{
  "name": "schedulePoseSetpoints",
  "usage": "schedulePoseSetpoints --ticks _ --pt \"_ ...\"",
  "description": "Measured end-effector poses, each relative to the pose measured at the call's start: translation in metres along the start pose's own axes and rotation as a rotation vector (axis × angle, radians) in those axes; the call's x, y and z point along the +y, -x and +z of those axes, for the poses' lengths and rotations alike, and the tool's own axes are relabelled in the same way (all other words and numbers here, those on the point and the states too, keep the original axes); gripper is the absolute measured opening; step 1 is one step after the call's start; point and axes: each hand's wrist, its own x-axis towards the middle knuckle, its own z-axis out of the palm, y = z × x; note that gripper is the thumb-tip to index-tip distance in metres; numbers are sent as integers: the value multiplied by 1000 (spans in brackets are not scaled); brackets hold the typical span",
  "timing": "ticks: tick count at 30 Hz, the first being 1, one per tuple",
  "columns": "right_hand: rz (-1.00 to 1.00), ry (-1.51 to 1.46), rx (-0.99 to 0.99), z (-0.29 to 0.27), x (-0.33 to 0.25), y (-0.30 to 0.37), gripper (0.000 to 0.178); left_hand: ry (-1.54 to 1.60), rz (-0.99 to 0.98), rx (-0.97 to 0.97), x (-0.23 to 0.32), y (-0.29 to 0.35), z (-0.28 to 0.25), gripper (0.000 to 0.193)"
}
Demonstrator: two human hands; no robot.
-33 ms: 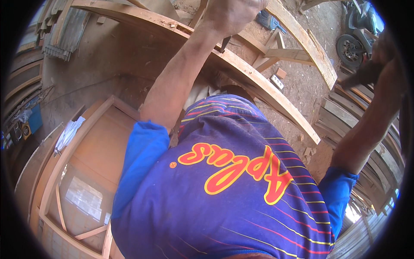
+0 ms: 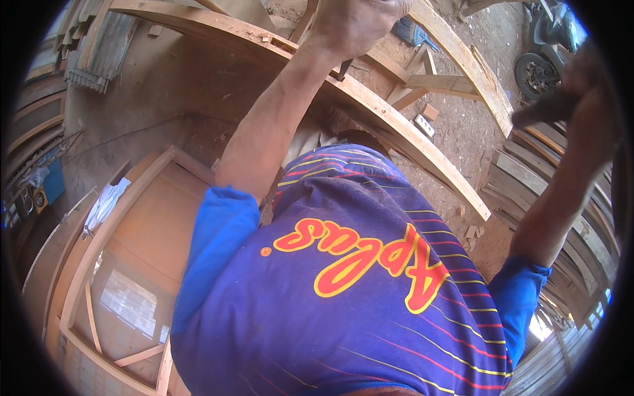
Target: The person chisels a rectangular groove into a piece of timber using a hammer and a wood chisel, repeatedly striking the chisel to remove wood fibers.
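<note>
My left hand (image 2: 360, 26) is closed in a fist at the top, over a long pale wooden beam (image 2: 403, 122). A dark, narrow tool end (image 2: 344, 68) shows just below the fist and meets the beam's upper face; whether it belongs to what the fist holds is hidden. Left of the wrist, a slot (image 2: 282, 45) is cut into the same beam. Raised at the far right, my right hand (image 2: 588, 82) is wrapped round a dark, hammer-like tool (image 2: 545, 111). Shadow at the picture's rim obscures its handle.
Another rough board (image 2: 465, 59) runs beyond the beam, above wooden cross-pieces (image 2: 442, 84). Stacked planks (image 2: 541, 178) lie to the right, near a motorbike wheel (image 2: 535, 76). A framed panel (image 2: 82, 280) stands at lower left. A brush (image 2: 411, 32) and a socket block (image 2: 424, 125) rest on the ground.
My right hand and its dark tool have shifted slightly to the left. My left hand stays at the same place over the beam.
</note>
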Motion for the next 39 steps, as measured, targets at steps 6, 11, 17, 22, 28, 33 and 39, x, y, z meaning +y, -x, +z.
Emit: schedulePoseSetpoints --ticks 6,11,17,22,28,33,39 --pt "54 -305 -421 22 -83 5 17 -116 84 32 -9 23 -21 13" --pt "239 -385 -240 19 -84 9 20 238 -119 191 -5 54 -33 19" --pt "332 -452 -94 19 -68 17 19 238 -32 343 36 53 -46 16" --pt "457 -466 -129 32 -61 35 18 312 -104 286 32 54 -48 15" --pt "673 -472 -229 59 -46 62 19 335 -191 202 21 47 -60 14" --pt "795 -526 -279 83 -34 73 21 381 -311 232 4 39 -71 19" --pt "878 -553 -319 99 -32 74 21 679 -261 214 -13 29 -78 31"
